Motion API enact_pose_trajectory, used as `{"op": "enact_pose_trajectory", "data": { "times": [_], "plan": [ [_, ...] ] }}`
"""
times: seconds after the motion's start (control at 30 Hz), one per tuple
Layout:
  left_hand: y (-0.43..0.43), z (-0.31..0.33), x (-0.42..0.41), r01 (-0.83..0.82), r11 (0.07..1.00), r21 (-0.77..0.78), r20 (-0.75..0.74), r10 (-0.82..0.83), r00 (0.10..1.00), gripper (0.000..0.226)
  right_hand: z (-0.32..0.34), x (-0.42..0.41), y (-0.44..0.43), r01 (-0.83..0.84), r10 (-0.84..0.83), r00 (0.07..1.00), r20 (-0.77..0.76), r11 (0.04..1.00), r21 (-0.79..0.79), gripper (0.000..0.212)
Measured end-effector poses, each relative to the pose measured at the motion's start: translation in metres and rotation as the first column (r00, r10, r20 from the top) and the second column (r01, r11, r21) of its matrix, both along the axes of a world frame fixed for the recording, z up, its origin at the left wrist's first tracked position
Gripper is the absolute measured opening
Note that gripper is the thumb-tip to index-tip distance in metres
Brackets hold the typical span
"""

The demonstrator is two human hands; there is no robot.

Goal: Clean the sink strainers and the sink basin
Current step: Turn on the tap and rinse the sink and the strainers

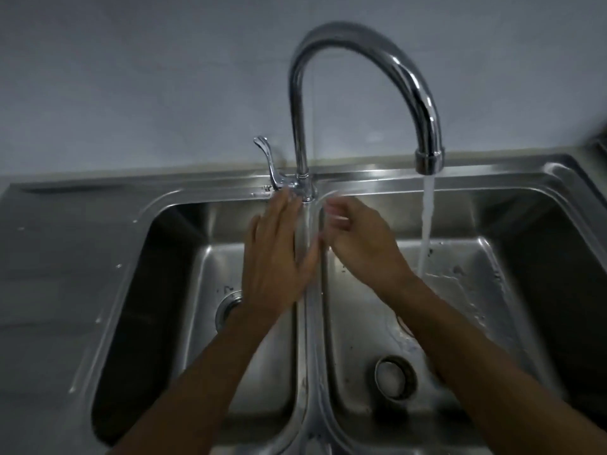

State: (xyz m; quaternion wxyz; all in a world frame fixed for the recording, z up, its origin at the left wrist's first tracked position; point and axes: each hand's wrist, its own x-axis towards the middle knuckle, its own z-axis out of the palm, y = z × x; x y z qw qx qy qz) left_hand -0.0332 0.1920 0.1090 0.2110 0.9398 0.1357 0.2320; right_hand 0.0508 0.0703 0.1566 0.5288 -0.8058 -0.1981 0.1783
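Observation:
A stainless double sink lies below me, split by a central divider [310, 339]. My left hand [274, 254] is flat, fingers stretched toward the base of the tap [303, 188], holding nothing. My right hand [359, 241] hovers over the divider with fingers curled loosely; I see nothing in it. The left basin's strainer [226, 310] is half hidden by my left wrist. In the right basin [476, 290] a round strainer [394, 377] sits in the drain. Water [426, 224] pours from the curved spout [427, 159] into the right basin.
The tap lever [267, 159] stands left of the spout's stem. A steel drainboard [59, 257] with a few droplets spreads to the left. A plain grey wall [147, 77] rises behind the sink. Dark specks dot both basin floors.

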Motion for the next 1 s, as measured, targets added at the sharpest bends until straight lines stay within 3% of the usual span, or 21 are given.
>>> {"op": "enact_pose_trajectory", "data": {
  "times": [0.1,0.23,0.4,0.6,0.73,1.0],
  "plan": [
    [0.046,0.027,0.018,-0.048,0.994,0.096,-0.044,0.052,0.998,0.068,0.018,0.015,0.032,0.095,-0.092,0.995,-0.045,0.993,0.073,0.039],
    [0.086,0.055,0.045,-0.042,0.985,0.167,-0.105,0.061,0.993,0.067,0.022,0.025,0.051,0.2,-0.097,0.932,-0.349,0.941,0.272,0.011],
    [0.104,0.064,0.075,0.032,0.99,0.141,-0.25,0.004,0.968,0.059,0.02,0.023,0.062,0.416,-0.03,0.753,-0.657,0.795,0.441,0.032],
    [0.098,0.069,0.066,0.051,0.993,0.108,-0.143,-0.035,0.989,0.048,0.017,0.015,0.063,0.481,0.008,0.717,-0.698,0.719,0.502,0.036],
    [0.077,0.066,0.042,0.093,0.985,0.148,-0.038,-0.089,0.995,0.051,0.013,0.016,0.065,0.477,-0.02,0.726,-0.687,0.735,0.482,0.044],
    [0.07,0.058,0.039,0.066,0.981,0.184,-0.055,-0.056,0.997,0.054,0.005,0.017,0.068,0.468,-0.009,0.73,-0.684,0.736,0.49,0.036]
  ]
}}
